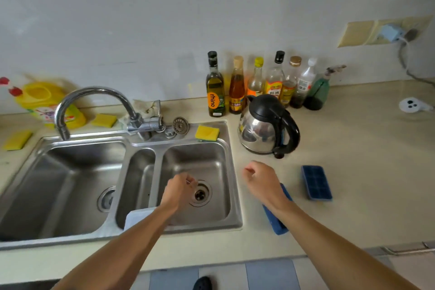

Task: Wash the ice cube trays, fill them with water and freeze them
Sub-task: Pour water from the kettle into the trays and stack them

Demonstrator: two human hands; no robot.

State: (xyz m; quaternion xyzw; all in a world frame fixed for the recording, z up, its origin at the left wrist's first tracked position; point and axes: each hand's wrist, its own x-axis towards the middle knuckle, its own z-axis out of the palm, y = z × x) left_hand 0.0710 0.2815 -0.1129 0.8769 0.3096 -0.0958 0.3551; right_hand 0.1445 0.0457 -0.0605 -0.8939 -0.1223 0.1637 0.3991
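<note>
Left hand over the sink, right hand just right of it, both loosely curled, empty. Kettle and bottles behind. Blue far tray right of the sink on the surface; near tray half-hidden under the forearm.

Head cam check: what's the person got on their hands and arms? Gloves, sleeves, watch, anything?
Nothing worn that shows. The left hand and right hand are bare, with no gloves, and no rings visible. The left forearm and right forearm are bare down to the frame edge: no sleeve, watch, wristband or markings in view.
</note>
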